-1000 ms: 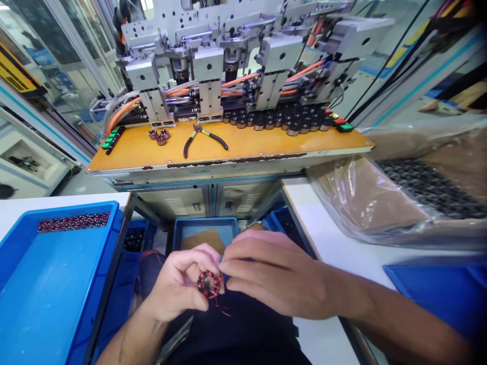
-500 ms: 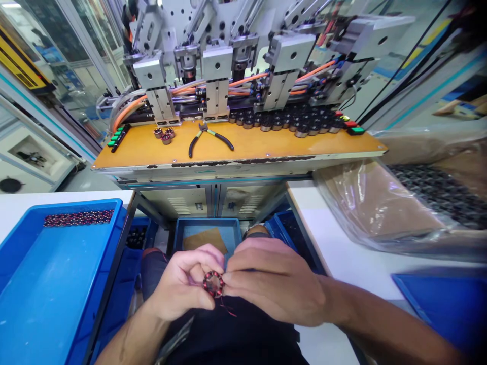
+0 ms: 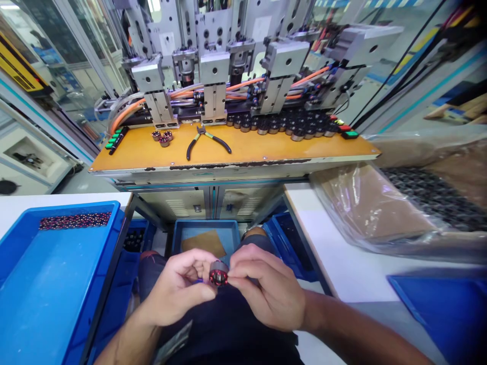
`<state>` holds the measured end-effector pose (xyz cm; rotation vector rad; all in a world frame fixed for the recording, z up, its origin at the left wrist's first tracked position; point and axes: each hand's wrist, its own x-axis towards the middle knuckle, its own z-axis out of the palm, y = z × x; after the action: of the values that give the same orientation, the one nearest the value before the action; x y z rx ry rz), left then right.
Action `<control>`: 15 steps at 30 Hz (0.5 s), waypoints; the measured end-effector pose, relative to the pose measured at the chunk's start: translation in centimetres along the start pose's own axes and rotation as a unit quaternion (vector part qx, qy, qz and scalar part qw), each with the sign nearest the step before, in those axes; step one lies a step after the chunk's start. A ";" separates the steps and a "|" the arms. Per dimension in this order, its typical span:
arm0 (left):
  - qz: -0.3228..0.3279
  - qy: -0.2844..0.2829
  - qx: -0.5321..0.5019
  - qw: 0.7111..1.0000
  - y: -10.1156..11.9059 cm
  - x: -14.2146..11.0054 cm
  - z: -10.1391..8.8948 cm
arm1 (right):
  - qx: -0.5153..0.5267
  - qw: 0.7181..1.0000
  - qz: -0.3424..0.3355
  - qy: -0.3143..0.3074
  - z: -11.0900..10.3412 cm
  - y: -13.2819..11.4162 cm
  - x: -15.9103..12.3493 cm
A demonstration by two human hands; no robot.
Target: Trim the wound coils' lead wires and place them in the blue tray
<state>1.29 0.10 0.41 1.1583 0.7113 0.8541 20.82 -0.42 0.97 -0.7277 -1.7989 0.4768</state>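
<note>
A small motor stator (image 3: 218, 274), a dark ring wound with red wire, is held above my lap. My left hand (image 3: 181, 286) grips it from the left between thumb and fingers. From the other side, my right hand (image 3: 266, 286) pinches at its edge with thumb and index finger; whether a fine wire lies in that pinch is too small to tell. The ring's grey outer side faces up and its red coils face me. On the orange bench ahead lie cutting pliers (image 3: 205, 139) with spread handles, and left of them three similar stators (image 3: 163, 139).
Several black cylindrical parts (image 3: 281, 124) stand in rows below the machine (image 3: 215, 66). At left, a blue tray (image 3: 57, 284) holds a band of stators. A plastic-lined box (image 3: 342, 203) of dark parts stands right. Blue bins (image 3: 205, 223) sit below.
The stator has tilted, so its grey outer side now shows. My right hand has shifted slightly and its fingers have turned at the ring's edge. The loose red wire ends no longer show below.
</note>
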 end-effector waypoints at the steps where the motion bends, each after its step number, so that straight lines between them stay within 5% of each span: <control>1: -0.009 -0.004 -0.011 1.000 0.0 -0.1 0.0 | -0.008 1.000 0.003 0.003 0.0 0.0 0.0; 10: 0.117 0.013 -0.035 0.992 -0.7 -0.2 0.4 | -0.053 0.997 0.048 0.040 0.2 -0.4 0.1; 15: 0.133 -0.017 -0.172 0.976 -1.1 0.3 0.5 | -0.024 0.999 -0.011 0.024 -0.2 -0.3 0.2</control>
<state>2.04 -0.09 -0.56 0.9635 0.3633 1.1299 20.93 -0.48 1.39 -0.7466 -1.7769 0.3996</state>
